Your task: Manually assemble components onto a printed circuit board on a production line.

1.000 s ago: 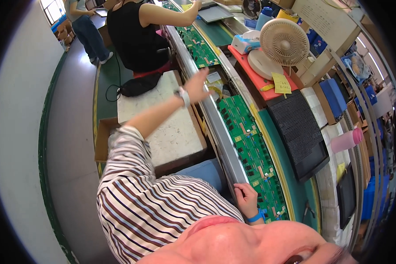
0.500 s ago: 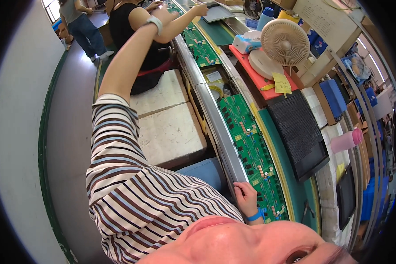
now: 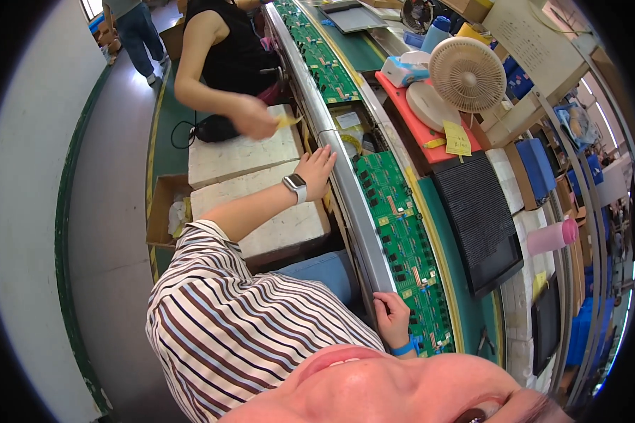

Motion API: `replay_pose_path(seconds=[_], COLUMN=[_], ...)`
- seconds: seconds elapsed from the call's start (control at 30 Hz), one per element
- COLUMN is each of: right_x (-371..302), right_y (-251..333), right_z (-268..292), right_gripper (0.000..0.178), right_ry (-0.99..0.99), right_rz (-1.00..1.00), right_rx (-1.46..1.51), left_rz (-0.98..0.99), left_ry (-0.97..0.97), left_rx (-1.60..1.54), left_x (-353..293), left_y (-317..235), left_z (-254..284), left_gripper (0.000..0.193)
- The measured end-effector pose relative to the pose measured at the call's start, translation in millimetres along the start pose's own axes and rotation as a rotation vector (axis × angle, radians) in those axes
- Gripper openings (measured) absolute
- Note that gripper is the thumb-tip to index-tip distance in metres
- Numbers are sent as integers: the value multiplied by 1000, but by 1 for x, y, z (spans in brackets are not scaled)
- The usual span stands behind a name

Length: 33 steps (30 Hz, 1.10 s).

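My left hand point(image 3: 317, 171), with a watch at the wrist, lies with fingers spread on the near edge of the grey metal rail point(image 3: 341, 166). Nothing is in it. My right hand point(image 3: 395, 316), wearing a blue wrist strap point(image 3: 406, 346), rests loosely curled on the rail further along. Some of its fingertips are hidden, and no object shows in them. Just beyond the rail, green circuit boards point(image 3: 407, 243) run in a row along the line. A second group of boards point(image 3: 316, 60) lies further left, past a gap showing a yellow tape roll point(image 3: 351, 144).
A co-worker's blurred hand point(image 3: 255, 118) holds something small and yellow over white foam blocks point(image 3: 243, 141). A cardboard box point(image 3: 164, 215) stands behind my arm. Across the line are a fan point(image 3: 467, 74), a black ribbed tray point(image 3: 476, 211), a pink bottle point(image 3: 552, 237) and pliers point(image 3: 485, 340).
My left arm has drawn back from beside the co-worker, and its hand now lies on the rail. The co-worker's arm has swung over the foam blocks. My right hand has stayed put.
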State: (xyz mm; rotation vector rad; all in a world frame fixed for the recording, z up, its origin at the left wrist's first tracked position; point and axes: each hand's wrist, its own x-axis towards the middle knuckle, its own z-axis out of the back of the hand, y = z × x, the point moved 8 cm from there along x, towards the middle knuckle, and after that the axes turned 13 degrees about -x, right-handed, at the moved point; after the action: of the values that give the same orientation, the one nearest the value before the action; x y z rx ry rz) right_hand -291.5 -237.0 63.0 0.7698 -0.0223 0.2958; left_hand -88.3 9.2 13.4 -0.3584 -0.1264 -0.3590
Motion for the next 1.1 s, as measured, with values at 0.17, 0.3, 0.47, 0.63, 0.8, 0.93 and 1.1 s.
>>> replay_pose_path(seconds=[0.17, 0.3, 0.47, 0.63, 0.8, 0.93, 1.1], right_x=[-1, -1, 0, -1, -1, -1, -1], right_y=[1, 1, 5, 4, 2, 3, 4], right_z=[1, 2, 3, 3, 3, 4, 4], right_gripper=[11, 11, 11, 11, 11, 11, 11], right_ry=[0, -11, -20, -20, -19, -24, -27], right_rz=[17, 19, 62, 72, 54, 56, 67], right_rx=[-3, -1, -5, -13, -3, -3, -1], left_rz=[11, 59, 101, 171, 128, 136, 146], left_ry=[-43, -104, -73, 29, -33, -12, -12], left_rx=[70, 88, 19, 4, -36, -73, -73], left_x=[-6, -5, -6, -5, -5, -6, -6], left_y=[-9, -6, -9, -3, -6, -5, -6], left_z=[-7, -17, -12, -24, -20, -21, -19], left_gripper=[70, 74, 78, 93, 89, 93, 95])
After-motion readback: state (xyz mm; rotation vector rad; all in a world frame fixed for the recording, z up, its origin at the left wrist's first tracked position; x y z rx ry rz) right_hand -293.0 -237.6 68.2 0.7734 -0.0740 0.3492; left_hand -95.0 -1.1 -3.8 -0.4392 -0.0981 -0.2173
